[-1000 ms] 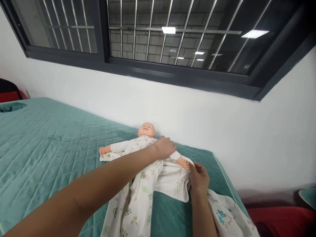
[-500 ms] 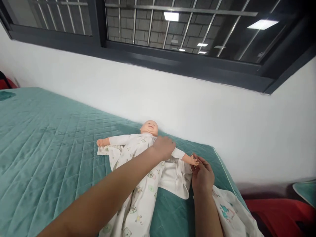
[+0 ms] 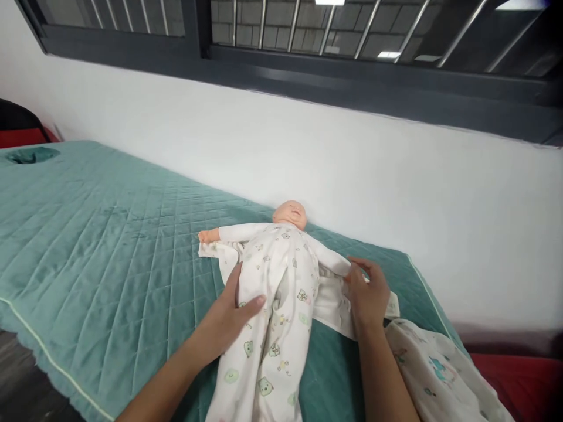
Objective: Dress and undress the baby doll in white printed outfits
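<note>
A baby doll (image 3: 291,215) lies on its back with both arms spread, wearing a white one-piece printed with small green animals (image 3: 264,328). My left hand (image 3: 233,319) rests against the side of its hip and thigh, thumb spread over the cloth and the fingers along the side. My right hand (image 3: 370,290) is closed around the end of the doll's arm at the cuff of the white sleeve (image 3: 329,258); the doll's hand there is mostly hidden. The other doll hand (image 3: 208,235) is bare. White cloth (image 3: 334,302) lies open under the arms.
The doll lies on a green quilted bed cover (image 3: 145,258) with a hole (image 3: 33,155) at its far left. More printed white cloth (image 3: 440,363) lies at the lower right. A white wall (image 3: 373,181) and dark window frame (image 3: 308,88) stand behind; a red seat (image 3: 519,375) is at the right.
My left hand has moved from the doll's chest and shoulder down to its hip. My right hand has closed over the doll's hand at the sleeve end. The view has shifted.
</note>
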{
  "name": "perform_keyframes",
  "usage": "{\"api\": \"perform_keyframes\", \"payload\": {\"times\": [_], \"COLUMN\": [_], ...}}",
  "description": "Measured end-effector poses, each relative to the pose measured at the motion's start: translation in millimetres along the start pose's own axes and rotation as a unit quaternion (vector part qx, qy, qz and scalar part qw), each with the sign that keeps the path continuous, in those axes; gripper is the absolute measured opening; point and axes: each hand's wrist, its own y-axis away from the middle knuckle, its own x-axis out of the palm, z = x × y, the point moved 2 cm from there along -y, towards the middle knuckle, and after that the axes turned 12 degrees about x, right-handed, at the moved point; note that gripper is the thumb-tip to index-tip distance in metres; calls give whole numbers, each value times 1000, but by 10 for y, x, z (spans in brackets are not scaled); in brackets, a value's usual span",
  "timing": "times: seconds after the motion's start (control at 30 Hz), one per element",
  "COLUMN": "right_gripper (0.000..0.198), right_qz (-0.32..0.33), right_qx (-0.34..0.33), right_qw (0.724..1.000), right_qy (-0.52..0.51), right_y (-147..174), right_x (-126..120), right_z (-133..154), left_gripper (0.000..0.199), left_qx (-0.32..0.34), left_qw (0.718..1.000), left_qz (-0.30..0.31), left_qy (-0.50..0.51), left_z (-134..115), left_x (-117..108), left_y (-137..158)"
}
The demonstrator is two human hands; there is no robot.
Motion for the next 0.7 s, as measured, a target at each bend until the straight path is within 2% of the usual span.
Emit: {"api": "perform_keyframes", "payload": {"times": [0.1, 0.23, 0.3, 0.4, 0.47, 0.57, 0.63, 0.7], "right_gripper": [31, 26, 25, 27, 30, 36, 38, 37], "right_qz": [48, 110, 136, 183, 214, 249, 261, 269], "right_qx": [-15, -74, -78, -33, 4, 29, 33, 33], "right_qw": [999, 989, 983, 975, 970, 963, 960, 959], "right_qy": [-11, -66, -94, -118, -117, -99, -92, -88], "right_y": [27, 90, 126, 154, 156, 152, 155, 165], "right_x": [55, 118, 143, 182, 205, 227, 233, 237], "right_z": [4, 38, 60, 58, 38, 21, 30, 51], "left_gripper": [81, 81, 78, 75, 70, 57, 47, 45], "left_qx": [-15, -32, -24, -20, -13, 63, 128, 152], "left_qw": [1000, 998, 998, 998, 995, 982, 974, 974], "left_qz": [-16, -47, -56, -62, -92, -149, -125, -52], "left_qy": [17, 23, 26, 6, -30, -101, -142, -158], "left_z": [-81, -94, -74, -47, -59, -168, -282, -389], "left_x": [96, 173, 218, 271, 265, 213, 204, 224], "left_y": [-58, -230, -316, -437, -542, -805, -1046, -1287]}}
